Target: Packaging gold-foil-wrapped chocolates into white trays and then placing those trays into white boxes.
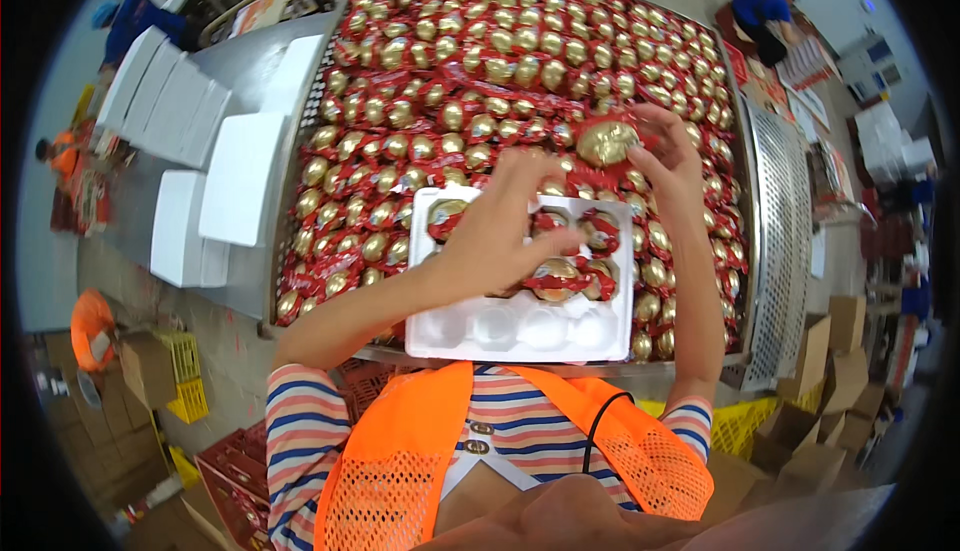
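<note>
"Holding something up there, aren't you?"

"Yes, a gold-foil ball (605, 144) with a red wrapper. My right hand (672, 151) has it pinched, thumb and fingers at its right side, raised just beyond the far right corner of the white tray (520, 353)."

"And the other hand?"

"My left hand (500, 226) hangs over the tray, thumb parted from the fingers. The fingertips are blurred, so I can't tell whether they touch any wrapper beneath them."

"How does the tray look?"

"It lies flat in front of me on the near part of the table (284, 221). Wrapped balls (557, 279) sit in its back and middle rows, some hidden by my hand. The row closest to me shows four bare round hollows."

"What's all that gold around it?"

"More balls in red wrapping (500, 41), packed in rows across the table."

"And to the sides?"

"On my left, white foam boxes (240, 176) rest on a metal surface, and lower down a person in orange (92, 329) is near a yellow crate (187, 366). On my right a perforated metal strip (782, 241) runs along the table, with a person in blue (760, 9) bending farther off."
</note>
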`<action>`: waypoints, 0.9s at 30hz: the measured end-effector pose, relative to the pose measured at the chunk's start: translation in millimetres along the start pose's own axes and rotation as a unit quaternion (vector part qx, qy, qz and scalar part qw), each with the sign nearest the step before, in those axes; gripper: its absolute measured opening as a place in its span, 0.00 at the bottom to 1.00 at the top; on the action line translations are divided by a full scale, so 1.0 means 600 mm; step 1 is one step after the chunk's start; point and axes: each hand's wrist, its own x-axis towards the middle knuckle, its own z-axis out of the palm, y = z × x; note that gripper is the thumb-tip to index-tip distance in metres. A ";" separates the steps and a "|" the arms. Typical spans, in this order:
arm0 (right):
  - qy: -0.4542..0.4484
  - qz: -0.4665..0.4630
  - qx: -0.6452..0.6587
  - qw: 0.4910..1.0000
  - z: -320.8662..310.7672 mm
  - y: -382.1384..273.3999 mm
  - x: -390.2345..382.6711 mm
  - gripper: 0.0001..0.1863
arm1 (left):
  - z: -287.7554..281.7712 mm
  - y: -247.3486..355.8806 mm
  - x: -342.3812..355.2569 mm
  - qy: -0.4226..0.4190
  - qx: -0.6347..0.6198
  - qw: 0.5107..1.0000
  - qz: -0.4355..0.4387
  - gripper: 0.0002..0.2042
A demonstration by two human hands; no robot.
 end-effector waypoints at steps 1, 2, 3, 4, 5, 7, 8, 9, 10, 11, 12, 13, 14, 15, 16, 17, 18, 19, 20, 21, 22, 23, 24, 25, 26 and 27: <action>-0.026 -0.010 -0.001 1.000 0.020 -0.015 -0.007 0.26 | -0.020 0.011 0.005 0.019 -0.073 0.996 -0.048 0.31; -0.062 0.019 -0.005 0.998 0.059 -0.056 -0.015 0.28 | -0.028 0.006 -0.004 0.040 -0.186 0.979 -0.074 0.30; -0.093 -0.015 -0.010 0.996 0.078 -0.061 -0.023 0.28 | -0.028 -0.002 -0.007 0.056 -0.302 0.947 -0.089 0.29; -0.122 -0.015 -0.022 0.992 0.096 -0.069 -0.030 0.30 | -0.032 -0.012 -0.013 0.033 -0.290 0.953 -0.081 0.28; -0.161 -0.019 -0.029 0.986 0.118 -0.078 -0.035 0.31 | -0.041 -0.022 -0.025 0.021 -0.273 0.959 -0.077 0.27; -0.216 -0.022 -0.038 0.975 0.153 -0.086 -0.042 0.32 | -0.053 -0.033 -0.068 0.072 -0.333 0.937 -0.081 0.23; -0.238 -0.007 -0.024 0.971 0.169 -0.101 -0.046 0.31 | -0.067 -0.034 -0.095 0.093 -0.373 0.916 -0.113 0.22; -0.265 0.008 -0.013 0.964 0.183 -0.107 -0.048 0.30 | -0.087 -0.040 -0.130 0.128 -0.377 0.908 -0.132 0.20; -0.294 -0.008 -0.045 0.955 0.177 -0.091 -0.039 0.28 | -0.108 -0.049 -0.170 0.191 -0.390 0.891 -0.133 0.19; -0.317 -0.026 -0.079 0.945 0.164 -0.073 -0.022 0.26 | -0.123 -0.058 -0.211 0.250 -0.405 0.870 -0.130 0.19; -0.329 -0.010 -0.085 0.940 0.162 -0.061 -0.012 0.25 | -0.144 -0.063 -0.262 0.320 -0.424 0.835 -0.144 0.19; -0.338 0.006 -0.094 0.936 0.164 -0.050 -0.001 0.24 | -0.157 -0.083 -0.327 0.408 -0.145 0.896 -0.098 0.20; -0.339 0.022 -0.106 0.934 0.158 -0.039 0.009 0.23 | -0.172 -0.087 -0.381 0.486 -0.361 0.781 -0.152 0.20; -0.347 0.037 -0.115 0.930 0.166 -0.030 0.021 0.22 | -0.176 -0.089 -0.444 0.597 -0.365 0.697 -0.158 0.17; -0.351 0.027 -0.156 0.923 0.177 -0.027 0.030 0.20 | -0.165 -0.115 -0.535 0.656 -0.318 0.669 -0.143 0.18; -0.357 0.039 -0.152 0.921 0.176 -0.015 0.042 0.19 | -0.139 -0.146 -0.622 0.727 -0.304 0.598 -0.149 0.17; -0.348 0.046 -0.181 0.919 0.178 -0.010 0.045 0.20 | -0.109 -0.177 -0.703 0.802 -0.303 0.493 -0.151 0.14; -0.338 0.052 -0.210 0.916 0.180 -0.006 0.048 0.21 | -0.072 -0.194 -0.781 0.843 -0.326 0.401 -0.152 0.13; -0.336 0.052 -0.231 0.912 0.183 -0.003 0.056 0.20 | -0.022 -0.221 -0.871 0.869 -0.348 0.311 -0.164 0.13; -0.334 0.047 -0.244 0.909 0.183 0.004 0.067 0.19 | 0.029 -0.236 -0.958 0.896 -0.334 0.272 -0.108 0.12; -0.330 0.059 -0.245 0.910 0.178 0.009 0.074 0.19 | 0.077 -0.240 -1.028 0.920 -0.296 0.239 -0.099 0.11; -0.333 0.060 -0.252 0.907 0.161 0.016 0.081 0.19 | 0.116 -0.239 -1.088 0.938 -0.259 0.209 -0.094 0.11; -0.326 0.062 -0.260 0.907 0.151 0.023 0.092 0.19 | 0.137 -0.242 -1.147 0.961 -0.212 0.172 -0.042 0.10; -0.321 0.066 -0.267 0.906 0.146 0.027 0.103 0.19 | 0.149 -0.240 -1.208 0.978 -0.161 0.135 0.007 0.10; -0.321 0.076 -0.274 0.904 0.145 0.030 0.112 0.19 | 0.161 -0.222 -1.283 0.977 -0.160 0.141 0.006 0.11; -0.333 0.079 -0.275 0.899 0.151 0.039 0.128 0.19 | 0.178 -0.197 -1.354 0.977 -0.153 0.145 0.008 0.12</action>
